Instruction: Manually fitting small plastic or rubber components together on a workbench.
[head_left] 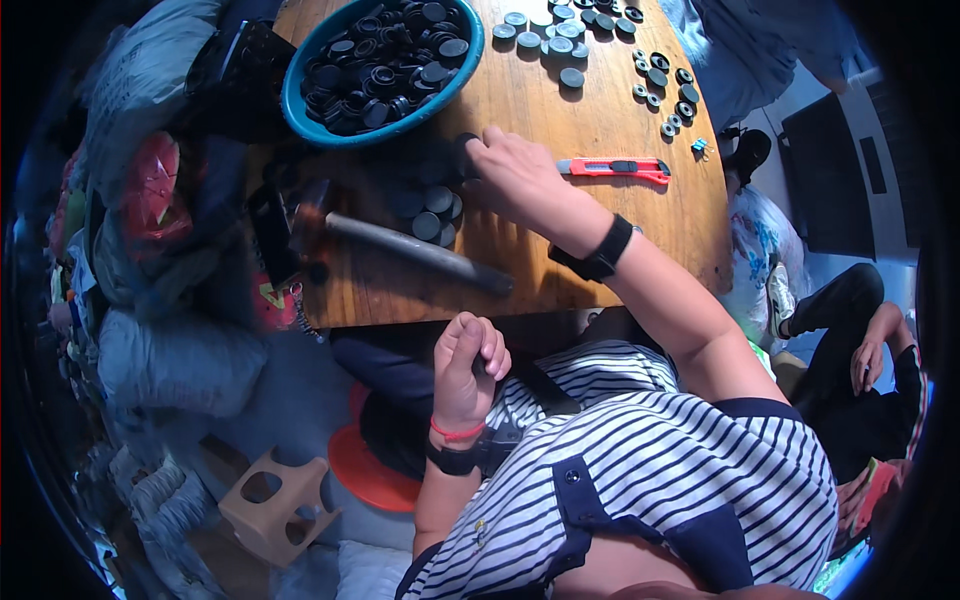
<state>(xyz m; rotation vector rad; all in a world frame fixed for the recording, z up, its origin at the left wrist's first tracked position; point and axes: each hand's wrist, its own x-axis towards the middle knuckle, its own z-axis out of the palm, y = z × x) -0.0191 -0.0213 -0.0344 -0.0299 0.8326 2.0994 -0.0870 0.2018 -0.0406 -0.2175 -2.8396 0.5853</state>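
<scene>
From where I stand, the person in the striped shirt (680, 460) has the right hand (510, 170) stretched over the tabletop (680, 230), its thumb and fingertips pinching a dark cap (465, 150), rather blurred, left of the middle. The left hand (470, 360) is held up just off the near edge, fingers curled in around a dark piece (480, 368); too little of it shows for me to say what it is. A red cord (457, 433) circles that wrist, and there's a black band (605, 250) on the right one. At the far left corner a blue basin (360, 137) is heaped with black caps (385, 75). Between it and the near edge lie some grey discs (438, 198), and beside them a hammer (400, 247) lies aslant, its head toward the left edge and its handle end pointing at the near edge. A red knife (625, 168) lies to the right of the right hand, blade toward it. More discs (563, 30) are spread near the far edge, with small parts (657, 76) scattered toward the right edge and a blue clip (699, 146) closer still to that edge. On the floor, left of the person, I see a tan stool (262, 520); over to the right is another person's hand (868, 365), near a bent leg in dark trousers (835, 310)
</scene>
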